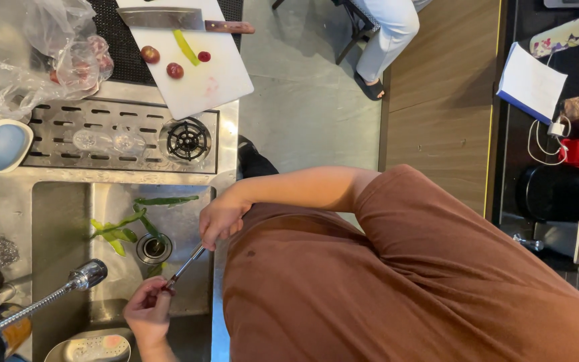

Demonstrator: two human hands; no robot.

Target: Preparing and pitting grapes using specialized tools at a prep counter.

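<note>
Gripping a peeler (185,267) over the sink (112,201), right hand (221,218) at twelve o'clock, left hand (147,312) pinching something small; wet fingers could slip onto the blade.

L hand (149,312) curled shut | R hand (221,218) fisted, arm bent

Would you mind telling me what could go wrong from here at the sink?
1. The right hand grips a thin metal tool whose far end lies in the left hand; a slip might nick those fingers.
2. Green peelings lie around the drain and may clog it.
3. The cutting board, bearing a cleaver, seems to overhang the counter edge and could tip.
</note>
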